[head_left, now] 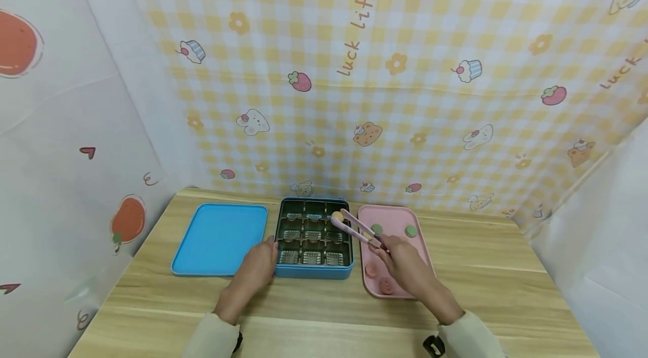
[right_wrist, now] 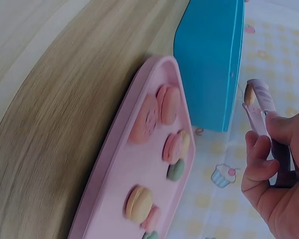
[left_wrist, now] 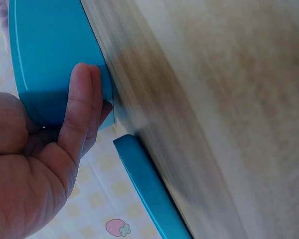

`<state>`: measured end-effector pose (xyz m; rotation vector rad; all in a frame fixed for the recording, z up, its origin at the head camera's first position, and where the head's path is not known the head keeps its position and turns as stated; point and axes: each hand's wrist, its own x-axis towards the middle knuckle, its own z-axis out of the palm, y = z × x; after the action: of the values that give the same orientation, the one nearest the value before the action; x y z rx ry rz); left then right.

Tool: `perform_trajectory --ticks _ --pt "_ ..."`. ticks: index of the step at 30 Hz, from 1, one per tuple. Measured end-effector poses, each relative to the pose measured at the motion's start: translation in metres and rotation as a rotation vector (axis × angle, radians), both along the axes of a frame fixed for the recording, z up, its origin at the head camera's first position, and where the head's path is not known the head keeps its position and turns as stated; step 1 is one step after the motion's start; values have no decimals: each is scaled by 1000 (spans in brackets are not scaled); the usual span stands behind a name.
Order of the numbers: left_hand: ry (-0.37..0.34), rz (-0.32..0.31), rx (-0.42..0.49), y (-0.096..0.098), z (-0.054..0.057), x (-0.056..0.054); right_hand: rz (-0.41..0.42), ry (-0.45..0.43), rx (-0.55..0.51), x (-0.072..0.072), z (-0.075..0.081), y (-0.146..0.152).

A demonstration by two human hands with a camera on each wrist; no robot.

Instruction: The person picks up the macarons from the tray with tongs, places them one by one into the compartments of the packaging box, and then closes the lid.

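Observation:
My right hand [head_left: 405, 262] grips a pair of pink tongs [head_left: 360, 224]. Between the tong tips is a yellow-orange macaron [head_left: 337, 216], above the back right part of a blue box [head_left: 314, 272]. The right wrist view shows the same macaron [right_wrist: 249, 94] side-on in the tongs [right_wrist: 261, 97]. Inside the box sits a dark divided insert [head_left: 313, 235] with several compartments. At the box's left side my left hand [head_left: 258, 265] rests with its fingers [left_wrist: 79, 99] fairly straight against the wall; its thumb is partly hidden.
Right of the box lies a pink tray [head_left: 395, 214] with several macarons, among them a green one [head_left: 411, 231], a red one [head_left: 386, 286] and a yellow one [right_wrist: 139, 204]. A flat blue tray [head_left: 220, 240] lies to the left. A patterned cloth [head_left: 324, 138] hangs behind the table.

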<state>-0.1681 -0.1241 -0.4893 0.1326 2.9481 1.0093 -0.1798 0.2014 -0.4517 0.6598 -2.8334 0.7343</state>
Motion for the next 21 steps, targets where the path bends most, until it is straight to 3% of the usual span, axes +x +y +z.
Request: perform_trajectory --ticks 10,21 --pt "14 -11 15 0 -3 -1 94 1 8 -1 -1 -20" --pt "-4 -2 4 -1 -4 -2 111 -41 57 0 -2 -34"
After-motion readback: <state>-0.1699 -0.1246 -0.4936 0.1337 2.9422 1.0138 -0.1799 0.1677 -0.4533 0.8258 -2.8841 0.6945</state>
